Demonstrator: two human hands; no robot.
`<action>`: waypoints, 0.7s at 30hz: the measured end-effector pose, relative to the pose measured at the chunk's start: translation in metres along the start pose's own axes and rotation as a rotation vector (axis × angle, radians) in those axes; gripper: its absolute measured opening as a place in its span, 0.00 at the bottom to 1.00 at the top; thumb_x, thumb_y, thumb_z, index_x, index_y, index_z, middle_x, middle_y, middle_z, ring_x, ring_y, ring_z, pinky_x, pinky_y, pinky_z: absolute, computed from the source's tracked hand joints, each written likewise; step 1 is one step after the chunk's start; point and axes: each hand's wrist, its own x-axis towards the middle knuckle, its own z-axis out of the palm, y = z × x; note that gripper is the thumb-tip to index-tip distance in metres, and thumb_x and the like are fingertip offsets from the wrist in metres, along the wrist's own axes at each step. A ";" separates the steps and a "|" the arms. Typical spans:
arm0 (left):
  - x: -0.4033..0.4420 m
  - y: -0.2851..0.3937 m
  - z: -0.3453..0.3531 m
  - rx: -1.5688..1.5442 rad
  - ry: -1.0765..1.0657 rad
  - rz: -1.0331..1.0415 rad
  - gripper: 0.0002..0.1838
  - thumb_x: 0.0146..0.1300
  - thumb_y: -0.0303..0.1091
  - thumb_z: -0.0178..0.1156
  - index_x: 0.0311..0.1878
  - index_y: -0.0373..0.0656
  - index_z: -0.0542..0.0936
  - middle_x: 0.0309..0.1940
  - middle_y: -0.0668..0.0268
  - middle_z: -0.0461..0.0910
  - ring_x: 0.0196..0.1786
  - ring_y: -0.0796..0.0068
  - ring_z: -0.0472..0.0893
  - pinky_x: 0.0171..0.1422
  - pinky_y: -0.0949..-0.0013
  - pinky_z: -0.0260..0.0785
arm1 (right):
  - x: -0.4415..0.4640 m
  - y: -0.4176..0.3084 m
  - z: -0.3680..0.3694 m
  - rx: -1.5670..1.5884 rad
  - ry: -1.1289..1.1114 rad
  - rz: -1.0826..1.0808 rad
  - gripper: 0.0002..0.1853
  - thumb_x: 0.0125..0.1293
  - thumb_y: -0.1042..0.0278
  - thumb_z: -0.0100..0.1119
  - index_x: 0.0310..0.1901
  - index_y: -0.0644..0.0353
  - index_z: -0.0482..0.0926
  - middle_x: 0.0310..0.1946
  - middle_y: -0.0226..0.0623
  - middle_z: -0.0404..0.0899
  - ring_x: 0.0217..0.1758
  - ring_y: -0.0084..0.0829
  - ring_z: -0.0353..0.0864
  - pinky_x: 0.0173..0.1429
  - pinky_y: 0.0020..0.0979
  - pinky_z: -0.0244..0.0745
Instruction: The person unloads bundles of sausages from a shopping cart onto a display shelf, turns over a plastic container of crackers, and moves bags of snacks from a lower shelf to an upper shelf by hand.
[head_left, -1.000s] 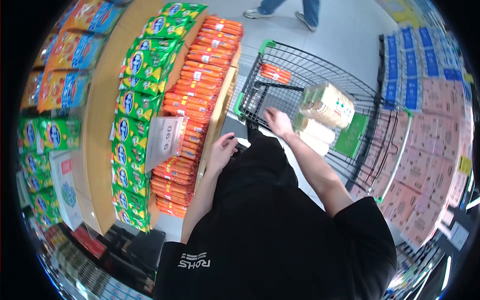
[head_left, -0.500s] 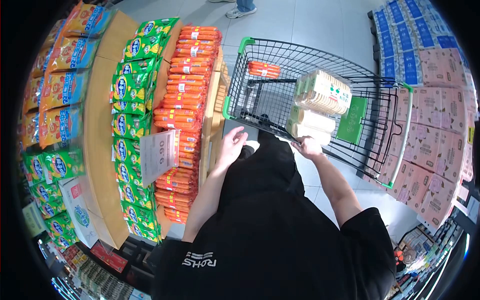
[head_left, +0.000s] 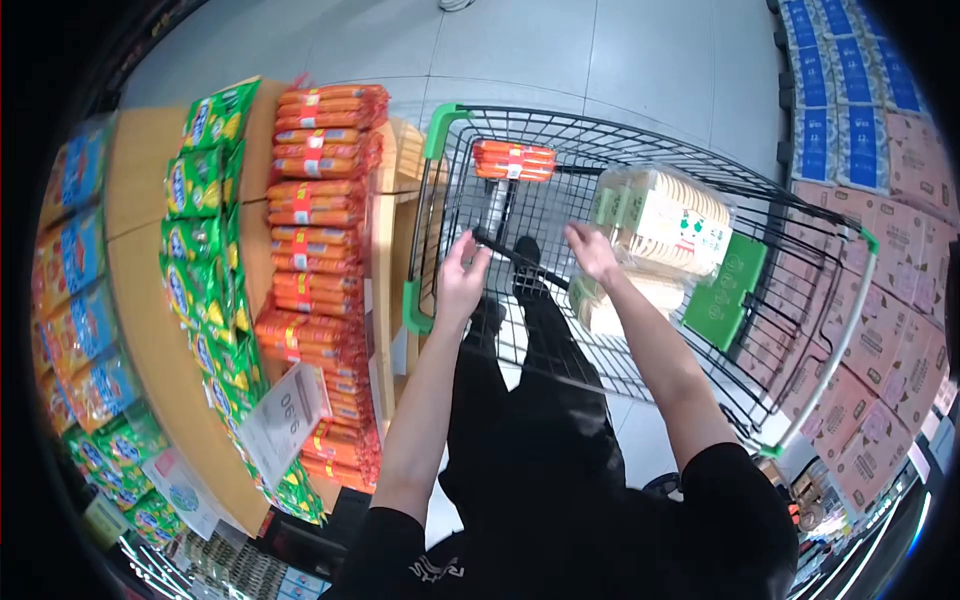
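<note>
Across the person's front stands the wire cart (head_left: 640, 148), long from left to right, handle (head_left: 822, 378) right, nose left. Its sides probably keep 1 sausage pack (head_left: 513, 161) from falling out. The left hand (head_left: 465, 275) has parted fingers, nothing seen in them; the right hand (head_left: 597, 255) is blurry, so I cannot tell. Pink boxes (head_left: 890, 290) stand past the handle.

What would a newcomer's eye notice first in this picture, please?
Probably first the shopping cart in the middle, with one orange pack and clear packages inside. Next, perhaps, the left hand and right hand, both seen against its wires. On the left, stacked orange bundles stand beside green bags; on the right, pink boxes are piled.
</note>
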 end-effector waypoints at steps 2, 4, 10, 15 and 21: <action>0.050 -0.021 0.018 -0.009 0.026 -0.002 0.30 0.60 0.39 0.60 0.60 0.29 0.66 0.48 0.50 0.77 0.54 0.62 0.75 0.58 0.66 0.66 | 0.063 0.007 0.014 0.120 0.034 0.042 0.32 0.63 0.46 0.48 0.60 0.65 0.67 0.53 0.51 0.75 0.59 0.45 0.71 0.63 0.35 0.64; 0.097 -0.044 0.032 0.120 0.012 -0.010 0.34 0.60 0.41 0.60 0.62 0.27 0.62 0.55 0.45 0.71 0.60 0.57 0.71 0.63 0.64 0.61 | 0.111 0.010 0.030 0.229 0.086 0.094 0.34 0.63 0.46 0.48 0.62 0.66 0.64 0.54 0.52 0.73 0.60 0.45 0.71 0.64 0.35 0.62; 0.189 -0.085 0.062 0.093 0.008 -0.008 0.38 0.59 0.39 0.60 0.66 0.27 0.55 0.61 0.46 0.66 0.64 0.60 0.67 0.67 0.66 0.57 | 0.179 0.005 0.045 0.413 0.143 0.172 0.38 0.63 0.48 0.51 0.65 0.70 0.56 0.58 0.53 0.69 0.62 0.41 0.69 0.65 0.31 0.61; 0.218 -0.085 0.080 0.092 -0.017 -0.096 0.40 0.58 0.38 0.60 0.67 0.27 0.53 0.59 0.46 0.68 0.60 0.61 0.71 0.63 0.68 0.61 | 0.188 -0.009 0.039 0.755 0.054 0.161 0.35 0.64 0.57 0.54 0.66 0.69 0.54 0.49 0.42 0.75 0.53 0.29 0.73 0.60 0.28 0.63; 0.211 -0.105 0.086 0.359 0.126 -0.099 0.42 0.51 0.47 0.64 0.62 0.30 0.61 0.51 0.43 0.74 0.54 0.49 0.75 0.58 0.60 0.65 | 0.176 -0.016 0.038 0.870 0.195 0.210 0.25 0.62 0.54 0.58 0.52 0.68 0.70 0.40 0.38 0.77 0.43 0.26 0.75 0.50 0.27 0.69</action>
